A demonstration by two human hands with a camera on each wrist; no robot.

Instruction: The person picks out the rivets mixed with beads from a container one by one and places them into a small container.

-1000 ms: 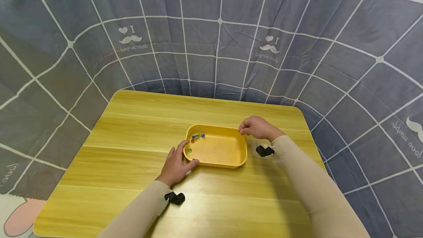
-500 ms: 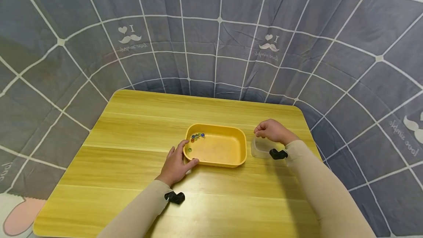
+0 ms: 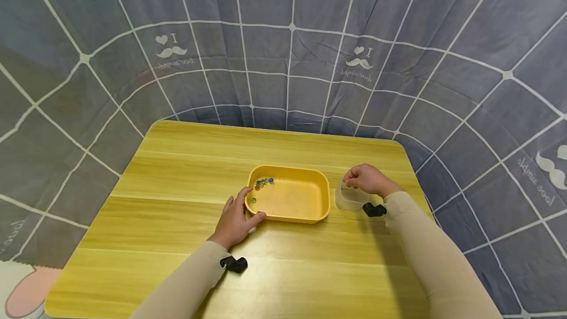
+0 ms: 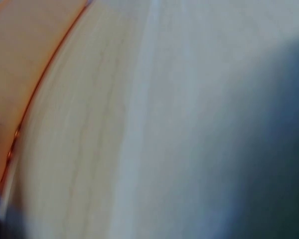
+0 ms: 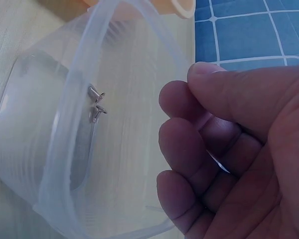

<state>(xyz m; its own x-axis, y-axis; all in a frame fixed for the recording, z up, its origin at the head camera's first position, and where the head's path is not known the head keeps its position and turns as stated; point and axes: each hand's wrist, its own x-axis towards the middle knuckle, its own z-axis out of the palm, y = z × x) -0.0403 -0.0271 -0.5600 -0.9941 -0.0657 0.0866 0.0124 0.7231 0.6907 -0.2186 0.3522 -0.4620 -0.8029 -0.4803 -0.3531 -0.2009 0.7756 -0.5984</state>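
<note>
A yellow plastic tray point(image 3: 297, 196) sits mid-table; my left hand point(image 3: 234, 223) holds its near left corner, fingers at the left rim and thumb at the front rim. Several glass marbles point(image 3: 262, 184) and a few tiny metallic bits lie in its far left part, with a lone green marble point(image 3: 254, 200) nearer my fingers. Over a clear plastic box point(image 3: 347, 201), my right hand point(image 3: 367, 179) is curled, thumb against index finger. Nothing shows between them, though a small thing could be hidden. Inside the box are two small metal pieces resembling screws point(image 5: 95, 93).
The wood-grain table point(image 3: 177, 176) carries both containers, the clear box just right of the tray. A grey gridded curtain point(image 3: 270, 63) surrounds its back and sides. The tray's outer wall point(image 4: 25, 74) edges the blurred left wrist view.
My right hand has moved right from the tray's far right corner to above the clear box, then dipped slightly toward it. The left hand keeps its place on the tray.
</note>
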